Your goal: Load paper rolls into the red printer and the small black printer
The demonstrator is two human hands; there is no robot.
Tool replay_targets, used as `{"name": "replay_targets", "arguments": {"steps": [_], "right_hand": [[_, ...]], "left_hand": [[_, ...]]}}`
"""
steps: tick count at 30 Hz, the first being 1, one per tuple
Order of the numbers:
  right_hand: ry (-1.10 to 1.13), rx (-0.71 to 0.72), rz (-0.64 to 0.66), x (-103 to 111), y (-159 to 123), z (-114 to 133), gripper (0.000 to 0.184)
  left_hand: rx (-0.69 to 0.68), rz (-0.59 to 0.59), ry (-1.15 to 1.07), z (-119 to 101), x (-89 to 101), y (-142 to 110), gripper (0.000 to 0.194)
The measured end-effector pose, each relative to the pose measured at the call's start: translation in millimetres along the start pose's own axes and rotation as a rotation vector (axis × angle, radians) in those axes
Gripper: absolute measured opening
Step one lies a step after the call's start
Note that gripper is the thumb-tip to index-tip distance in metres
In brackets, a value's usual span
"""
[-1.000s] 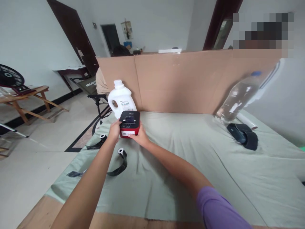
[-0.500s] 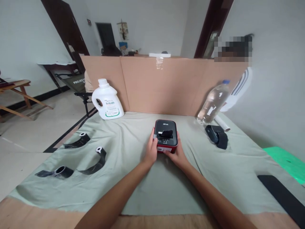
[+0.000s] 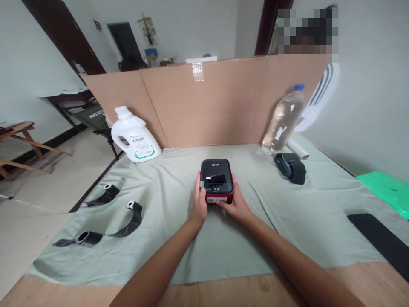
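Observation:
A small red-and-black box-shaped device point(image 3: 216, 180) stands on the pale green cloth point(image 3: 281, 221) in the middle of the table. My left hand point(image 3: 199, 204) clasps its left side and my right hand point(image 3: 233, 204) clasps its right front corner, fingers closed on the casing. Both forearms reach in from the lower edge.
A white detergent jug point(image 3: 134, 135) stands back left, a clear water bottle point(image 3: 283, 119) back right before a cardboard screen point(image 3: 204, 102). Three black curved parts point(image 3: 128, 217) lie at left. A black device point(image 3: 291, 167) sits right, with a green sheet point(image 3: 386, 191) and a black flat object point(image 3: 380, 241).
The device, held in both hands, moved from beside the white jug at left to the middle of the cloth; the view swung right and now barely shifts.

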State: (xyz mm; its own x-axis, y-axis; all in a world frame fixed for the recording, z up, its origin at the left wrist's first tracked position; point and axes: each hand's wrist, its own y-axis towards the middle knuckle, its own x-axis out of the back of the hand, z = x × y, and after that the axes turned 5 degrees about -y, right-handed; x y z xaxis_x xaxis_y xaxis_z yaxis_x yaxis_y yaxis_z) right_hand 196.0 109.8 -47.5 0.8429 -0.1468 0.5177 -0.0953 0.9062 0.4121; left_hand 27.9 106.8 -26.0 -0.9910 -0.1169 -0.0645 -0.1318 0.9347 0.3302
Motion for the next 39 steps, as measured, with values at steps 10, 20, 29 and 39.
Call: {"name": "replay_targets", "arguments": {"steps": [10, 20, 29, 39], "right_hand": [[0.015, -0.008, 0.004, 2, -1, 1, 0.119], [0.014, -0.022, 0.025, 6, -1, 6, 0.118], [0.026, -0.011, 0.035, 6, -2, 5, 0.117], [0.048, -0.01, 0.03, 7, -2, 6, 0.116]], "left_hand": [[-0.043, 0.066, -0.04, 4, 6.4, 2, 0.059], [-0.026, 0.116, -0.015, 5, 10.9, -3, 0.063], [-0.112, -0.01, 0.029, 8, 14.5, 0, 0.027], [-0.192, 0.001, 0.083, 11, 19.8, 9, 0.025]]}}
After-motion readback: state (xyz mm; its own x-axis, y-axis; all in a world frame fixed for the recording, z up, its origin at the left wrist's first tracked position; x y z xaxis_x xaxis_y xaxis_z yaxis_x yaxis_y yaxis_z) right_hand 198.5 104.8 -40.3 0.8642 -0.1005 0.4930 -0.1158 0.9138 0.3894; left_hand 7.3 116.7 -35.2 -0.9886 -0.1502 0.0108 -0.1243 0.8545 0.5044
